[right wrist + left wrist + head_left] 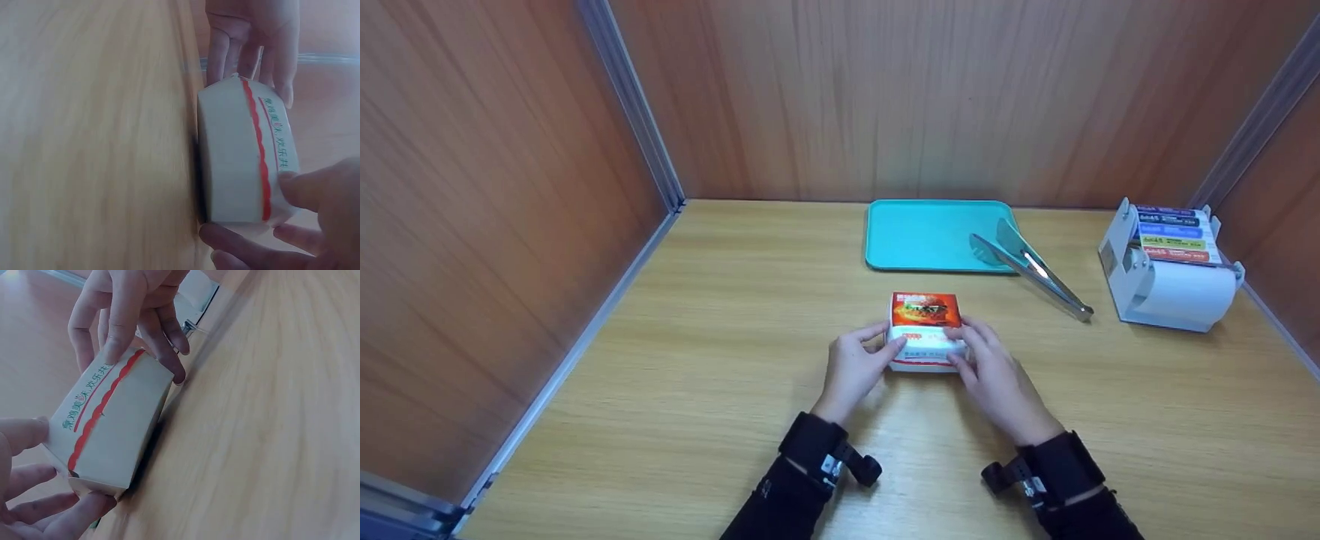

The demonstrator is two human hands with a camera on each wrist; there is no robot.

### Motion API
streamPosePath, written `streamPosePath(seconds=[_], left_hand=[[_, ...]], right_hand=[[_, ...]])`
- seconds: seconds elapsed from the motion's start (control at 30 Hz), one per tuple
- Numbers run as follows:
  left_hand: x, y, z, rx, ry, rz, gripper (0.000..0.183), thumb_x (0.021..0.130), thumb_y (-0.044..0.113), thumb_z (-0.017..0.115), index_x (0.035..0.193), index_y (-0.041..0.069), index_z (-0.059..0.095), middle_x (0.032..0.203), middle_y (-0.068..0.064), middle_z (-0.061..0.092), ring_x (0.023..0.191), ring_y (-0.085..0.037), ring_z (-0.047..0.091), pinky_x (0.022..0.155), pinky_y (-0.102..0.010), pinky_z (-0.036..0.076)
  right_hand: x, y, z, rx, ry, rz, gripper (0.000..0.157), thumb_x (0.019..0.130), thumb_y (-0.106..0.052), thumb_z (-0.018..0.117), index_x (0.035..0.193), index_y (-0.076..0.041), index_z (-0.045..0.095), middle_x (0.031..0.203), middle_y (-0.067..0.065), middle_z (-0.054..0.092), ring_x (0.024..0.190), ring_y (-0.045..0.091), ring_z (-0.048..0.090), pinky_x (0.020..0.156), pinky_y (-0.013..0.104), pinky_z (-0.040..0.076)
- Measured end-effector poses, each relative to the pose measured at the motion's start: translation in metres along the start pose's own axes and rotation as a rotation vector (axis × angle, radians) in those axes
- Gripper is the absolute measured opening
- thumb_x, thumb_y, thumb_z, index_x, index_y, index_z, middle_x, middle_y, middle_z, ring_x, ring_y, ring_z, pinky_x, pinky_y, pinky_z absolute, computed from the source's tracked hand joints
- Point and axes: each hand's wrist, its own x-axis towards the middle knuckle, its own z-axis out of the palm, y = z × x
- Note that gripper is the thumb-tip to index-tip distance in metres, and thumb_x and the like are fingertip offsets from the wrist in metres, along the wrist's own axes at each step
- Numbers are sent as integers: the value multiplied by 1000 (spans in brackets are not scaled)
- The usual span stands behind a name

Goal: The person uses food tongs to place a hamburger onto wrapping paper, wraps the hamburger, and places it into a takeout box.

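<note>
A closed burger box (924, 311), with a burger picture on its red top and a white front, sits between the two hands near the middle of the table. The left hand (856, 371) holds its left side, thumb on the upper front and fingers along the side. On the other side, the right hand (1003, 386) grips the box, with its thumb at the front and fingertips on the lid and side. Both wrist views show the white box wall (121, 422) with its wavy red line. A thin dark shadow runs under the box's lower edge (203, 185).
Behind the box lies a turquoise tray (922, 236) against the back panel. Metal tongs (1046, 277) rest with their tips over the tray's right corner. A white holder with colourful packets (1174, 262) stands at the right. Wooden panels enclose the table (697, 390).
</note>
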Motion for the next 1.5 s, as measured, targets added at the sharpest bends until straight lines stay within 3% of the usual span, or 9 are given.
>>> streamPosePath(seconds=[0.1,0.27,0.37,0.5,0.8,0.97,1.13,1.33,1.5], left_hand=[[0,-1,1,27,-18,12,44,93,22,85,130,0,73,139,-18,67,119,-22,71,89,-29,61],[1,-2,5,80,-33,73,37,97,17,81,127,-3,72,142,-18,66,137,-31,61,109,-36,52],[3,-2,7,84,-46,93,34,100,16,78,127,-3,72,145,-17,65,141,-33,57,114,-39,48],[4,-3,7,76,-50,88,31,101,16,77,126,-1,73,149,-13,63,144,-32,54,117,-40,45],[2,-6,9,99,-52,97,32,100,18,78,125,-1,74,134,-17,70,134,-29,64,112,-38,49],[2,-5,12,78,-41,34,33,100,19,77,127,1,73,138,-12,70,136,-28,62,111,-37,50],[-1,-9,13,118,-6,14,36,99,17,79,128,-3,72,145,-12,66,141,-31,57,115,-42,48],[7,-5,4,101,-39,-60,39,104,25,72,133,0,70,155,-12,57,150,-34,46,123,-50,37],[13,-6,-26,227,-45,-18,50,105,30,70,144,1,63,160,-16,51,152,-37,41,125,-54,31]], right_hand=[[0,1,-1,-21,-8,0,37,101,-7,73,137,-11,68,163,17,47,81,17,59,72,34,51],[-2,1,-1,-28,17,4,40,97,-5,77,136,-12,72,162,17,50,77,13,57,69,28,50],[-2,1,0,-38,17,25,40,97,-6,78,136,-13,71,123,18,73,70,14,54,63,27,47],[-2,1,2,-51,-4,61,41,98,-11,78,138,-16,69,73,0,57,62,14,49,57,27,41],[-4,3,1,-59,8,24,44,98,-9,76,141,-14,66,67,-1,51,58,13,44,55,28,36],[-3,5,3,-37,-10,64,51,99,-8,75,148,-16,62,74,1,60,65,14,52,60,29,43],[-4,7,5,-38,-25,76,56,98,-8,76,151,-19,62,120,13,72,76,15,57,69,31,49],[1,12,-5,-17,-74,136,56,103,-18,73,156,-23,56,159,19,52,112,30,68,98,50,56],[13,26,-32,-26,-154,199,59,109,-38,61,162,-17,46,173,17,29,145,42,49,112,62,46]])
